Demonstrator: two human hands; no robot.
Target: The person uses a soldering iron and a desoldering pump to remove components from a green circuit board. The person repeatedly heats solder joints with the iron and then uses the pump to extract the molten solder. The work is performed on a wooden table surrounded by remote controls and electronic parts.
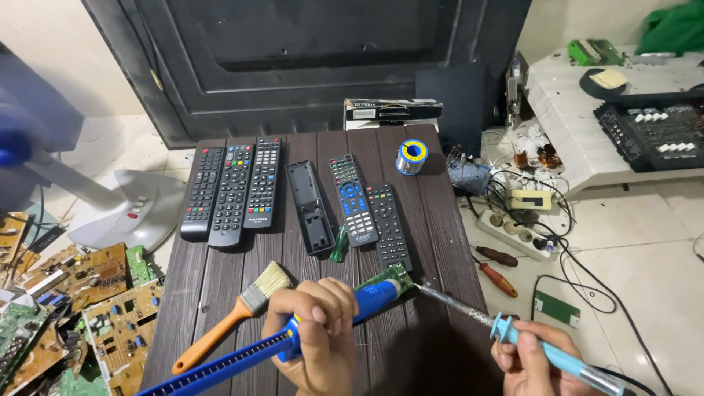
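At six o'clock on the surface (220, 293), the left hand (315, 334) is wrapped around a light, rigid blue solder pump (323, 323) over a thin, fragile circuit board (389, 279), best held by its edges, while the right hand (532, 363) pinches the soldering iron's (513, 334) insulated handle.

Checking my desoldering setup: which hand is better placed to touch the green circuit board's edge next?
Probably the right hand: its soldering iron tip already points at the green circuit board. The left hand is occupied holding the blue desoldering pump.
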